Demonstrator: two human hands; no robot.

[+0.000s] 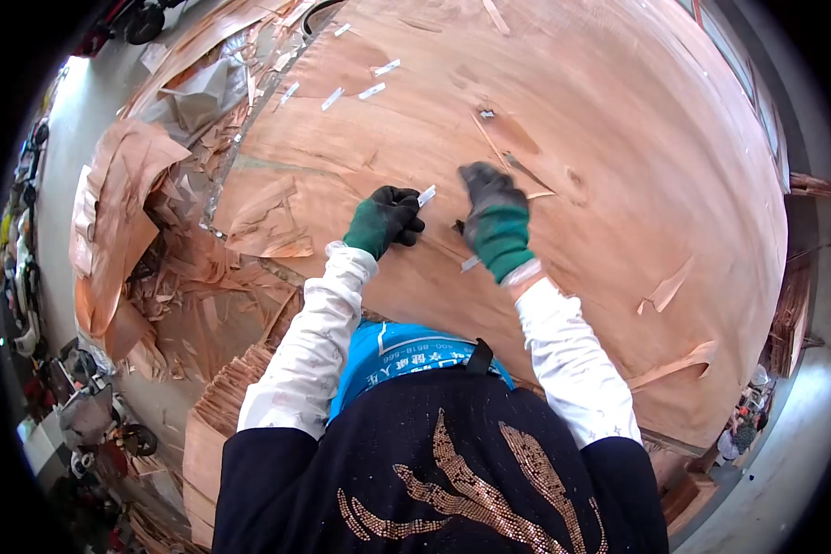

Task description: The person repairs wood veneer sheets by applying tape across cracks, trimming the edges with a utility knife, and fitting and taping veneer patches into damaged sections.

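My left hand, in a black and green work glove, is closed with a short white strip sticking out from its fingertips. It is just above a large sheet of wood veneer. To the right, my right hand, gloved the same way, hovers over or rests on the sheet; contact is not clear. Its fingers are slightly blurred, with the thumb standing apart and no object visible in them. Another white strip lies beside that wrist. Near the fingers, the veneer has a dark split.
Several white strips lie on the sheet's far left part. Loose veneer slivers lie at the right. Torn veneer scraps are heaped beyond the left edge. A veneer stack stands near my left side.
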